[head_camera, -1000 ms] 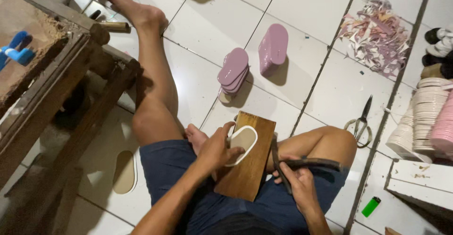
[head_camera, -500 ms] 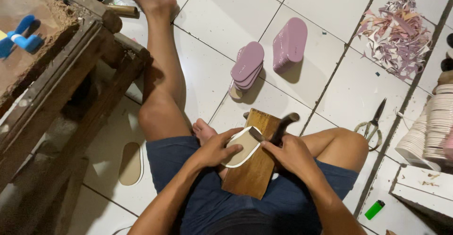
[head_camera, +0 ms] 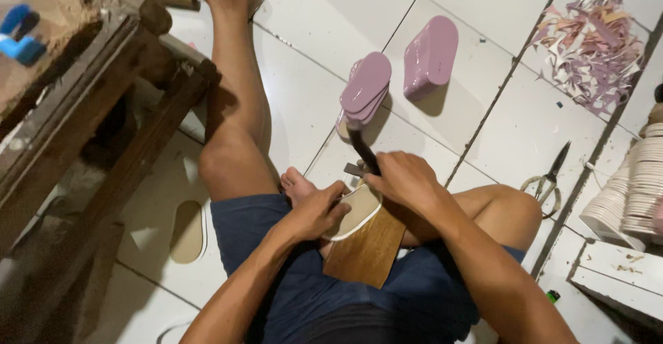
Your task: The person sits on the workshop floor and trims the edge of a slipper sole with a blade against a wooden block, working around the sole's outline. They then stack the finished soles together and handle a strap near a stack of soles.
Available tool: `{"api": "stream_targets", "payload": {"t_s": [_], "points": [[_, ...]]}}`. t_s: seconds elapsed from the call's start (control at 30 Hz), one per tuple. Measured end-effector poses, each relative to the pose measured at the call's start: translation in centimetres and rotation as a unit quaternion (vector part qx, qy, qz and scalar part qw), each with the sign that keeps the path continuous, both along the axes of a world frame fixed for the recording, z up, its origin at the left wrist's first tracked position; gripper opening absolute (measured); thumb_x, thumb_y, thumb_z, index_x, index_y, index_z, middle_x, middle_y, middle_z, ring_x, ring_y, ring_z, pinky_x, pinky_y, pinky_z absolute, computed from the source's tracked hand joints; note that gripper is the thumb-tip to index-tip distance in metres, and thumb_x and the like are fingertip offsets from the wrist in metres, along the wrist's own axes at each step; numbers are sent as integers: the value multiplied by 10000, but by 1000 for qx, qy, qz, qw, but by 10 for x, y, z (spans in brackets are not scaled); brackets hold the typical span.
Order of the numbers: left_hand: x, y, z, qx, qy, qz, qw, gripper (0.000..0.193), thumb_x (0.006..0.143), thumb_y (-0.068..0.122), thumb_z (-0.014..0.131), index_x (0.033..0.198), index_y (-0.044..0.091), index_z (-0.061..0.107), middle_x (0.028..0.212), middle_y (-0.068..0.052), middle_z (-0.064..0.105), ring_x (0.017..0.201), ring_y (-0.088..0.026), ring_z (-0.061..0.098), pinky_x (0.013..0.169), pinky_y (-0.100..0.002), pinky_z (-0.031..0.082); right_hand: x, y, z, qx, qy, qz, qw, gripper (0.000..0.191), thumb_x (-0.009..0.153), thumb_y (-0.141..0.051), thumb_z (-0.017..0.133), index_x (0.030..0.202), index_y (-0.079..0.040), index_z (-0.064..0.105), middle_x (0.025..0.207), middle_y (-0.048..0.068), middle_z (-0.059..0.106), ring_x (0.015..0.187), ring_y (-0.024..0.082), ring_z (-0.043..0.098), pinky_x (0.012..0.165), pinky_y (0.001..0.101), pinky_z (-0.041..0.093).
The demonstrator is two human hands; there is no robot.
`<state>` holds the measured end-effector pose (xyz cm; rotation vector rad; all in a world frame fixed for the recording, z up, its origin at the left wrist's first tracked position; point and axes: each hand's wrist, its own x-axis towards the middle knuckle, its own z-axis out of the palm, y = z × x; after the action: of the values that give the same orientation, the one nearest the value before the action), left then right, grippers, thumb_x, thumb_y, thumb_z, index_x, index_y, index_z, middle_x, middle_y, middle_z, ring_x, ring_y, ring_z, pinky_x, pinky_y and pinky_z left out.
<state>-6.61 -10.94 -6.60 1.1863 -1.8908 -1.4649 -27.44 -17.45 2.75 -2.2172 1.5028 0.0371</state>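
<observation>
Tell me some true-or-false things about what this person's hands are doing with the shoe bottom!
1. The left hand presses a sole onto a wooden board. True.
2. The right hand holds scissors. False: it grips a dark-handled tool; the scissors lie on the floor.
3. Purple soles sit on the tiles ahead. True.
4. The board lies on a table. False: it rests on the person's lap.

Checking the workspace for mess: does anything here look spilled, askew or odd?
Yes: a heap of pink and white offcuts lies scattered on the floor tiles at upper right, and one sole lies alone beside the left thigh. The purple soles sit stacked.
</observation>
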Motion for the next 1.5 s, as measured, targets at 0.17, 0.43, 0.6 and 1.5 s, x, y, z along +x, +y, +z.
{"api": "stream_targets", "payload": {"t_s": [0.17,0.43,0.6,1.5], "points": [[-13,4,5,-10,-12,49,999,251,909,148,674,1088,-11,596,913,-233,705,872,-387,695,752,-438,512,25,-23,-5,134,137,49,980,294,853,-309,725,881,-18,749,877,203,741,872,371,726,762,475,565],[-33,18,9,117,26,223,967,209,842,148,772,881,-25,661,747,-131,683,728,-235,644,664,-377,511,-3,49,-4,8,-8,-2,1000,291,873,-314,695,926,-28,681,822,192,717,775,405,695,662,513,538],[-21,24,11,129,-9,158,979,266,827,135,768,1011,6,626,762,-114,670,731,-201,657,669,-352,504,-12,95,-16,-11,50,-115,992,345,901,-385,666,943,-42,666,803,194,724,718,415,696,646,516,548],[-17,13,-5,117,27,89,989,312,831,141,780,1058,5,616,823,-61,662,776,-148,627,691,-311,508,-24,92,-25,-36,-8,-140,989,377,887,-384,673,904,-8,703,734,226,704,679,430,691,608,527,536]]}}
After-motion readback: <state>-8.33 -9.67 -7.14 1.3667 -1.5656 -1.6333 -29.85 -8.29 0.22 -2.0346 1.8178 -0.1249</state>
